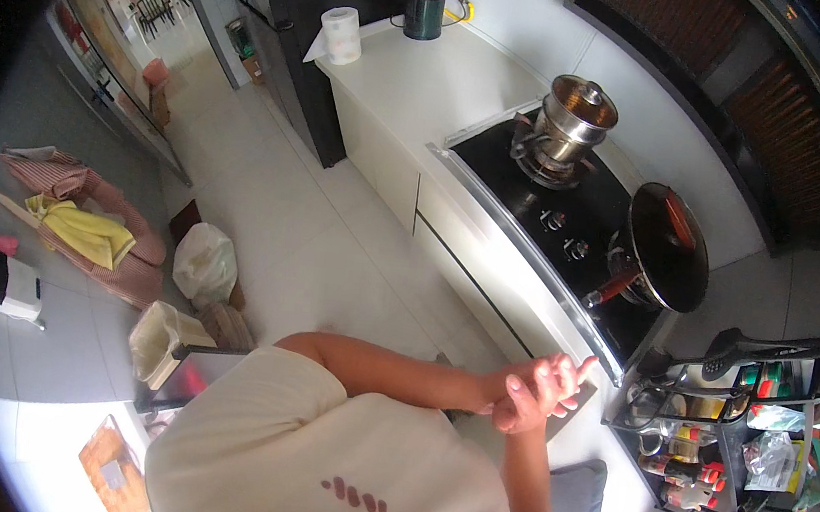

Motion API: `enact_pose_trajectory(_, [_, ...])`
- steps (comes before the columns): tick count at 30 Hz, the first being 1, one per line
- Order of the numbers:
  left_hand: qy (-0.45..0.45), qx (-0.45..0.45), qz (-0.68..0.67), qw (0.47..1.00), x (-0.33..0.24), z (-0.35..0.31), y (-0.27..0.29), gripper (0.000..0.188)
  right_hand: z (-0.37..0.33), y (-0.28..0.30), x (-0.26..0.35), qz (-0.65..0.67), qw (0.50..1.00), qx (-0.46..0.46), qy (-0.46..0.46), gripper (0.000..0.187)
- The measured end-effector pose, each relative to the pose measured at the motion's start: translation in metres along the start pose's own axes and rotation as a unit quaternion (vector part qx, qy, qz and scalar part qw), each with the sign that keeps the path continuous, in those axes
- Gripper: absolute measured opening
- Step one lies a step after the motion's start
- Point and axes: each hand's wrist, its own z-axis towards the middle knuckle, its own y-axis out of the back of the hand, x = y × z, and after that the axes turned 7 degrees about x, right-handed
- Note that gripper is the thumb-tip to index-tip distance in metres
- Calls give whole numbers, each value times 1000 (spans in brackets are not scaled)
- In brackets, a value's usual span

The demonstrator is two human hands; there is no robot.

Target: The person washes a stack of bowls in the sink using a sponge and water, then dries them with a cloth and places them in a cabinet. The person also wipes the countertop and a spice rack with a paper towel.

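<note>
My two hands meet in front of my body, near the front edge of the counter. My left hand (504, 382) comes in from the left and lies against my right hand (525, 411), which rises from below. Several fingers are stretched out and apart, pointing up and to the right. The hands overlap, so some fingers are hidden. No object shows in either hand. Just beyond them is the black gas hob (524, 203). On it a dark wok (661, 265) with a wooden handle tilts at the right, and a steel pot (573, 124) with a glass lid stands farther back.
Right of my hands, a black rack (680, 420) holds bottles, packets and utensils. A paper roll (342, 34) and a dark kettle (425, 8) stand at the counter's far end. Bagged bins (204, 264) sit on the floor at left, below hanging cloths (87, 230).
</note>
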Motion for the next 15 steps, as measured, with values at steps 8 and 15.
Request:
enact_pose_trajectory(8, [136, -1, 232, 963, -80, -136, 110, 42, 49, -141, 46, -67, 977, 200, 29, 54])
enact_pose_trajectory(15, [281, -363, -413, 786, -201, -193, 188, 39, 98, -282, 77, -27, 946, 322, 15, 61])
